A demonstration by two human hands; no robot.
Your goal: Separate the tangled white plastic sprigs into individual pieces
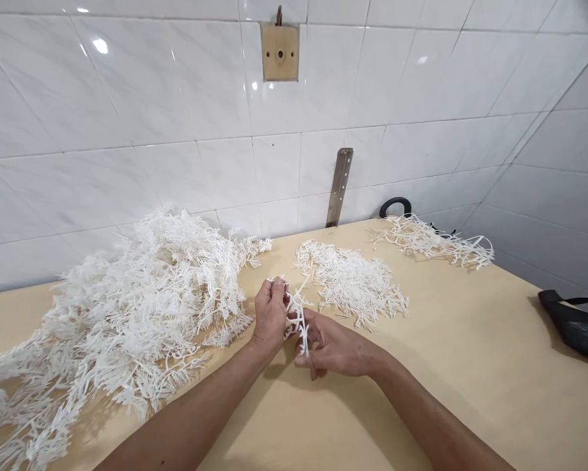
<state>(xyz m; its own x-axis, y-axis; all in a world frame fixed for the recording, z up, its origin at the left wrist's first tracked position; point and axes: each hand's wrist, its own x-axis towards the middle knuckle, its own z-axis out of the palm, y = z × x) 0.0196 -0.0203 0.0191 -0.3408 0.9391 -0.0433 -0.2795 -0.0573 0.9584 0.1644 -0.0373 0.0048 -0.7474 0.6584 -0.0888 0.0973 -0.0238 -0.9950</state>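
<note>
A white, many-forked plastic branch is held between my two hands above the table, in the middle of the head view. My left hand is closed on its upper left part, with the thumb on top. Lower and to the right, my right hand has its curled fingers and thumb around the branch's lower end. The fingers partly hide what they grip there. A large heap of white feathery branches lies just left of my left hand. Beyond my right hand is a smaller pile of fine white sprigs.
Bare white forked stems lie at the back right, with a black ring-shaped handle behind them. A black object sits at the right edge. A metal strip leans on the tiled wall behind the wooden table.
</note>
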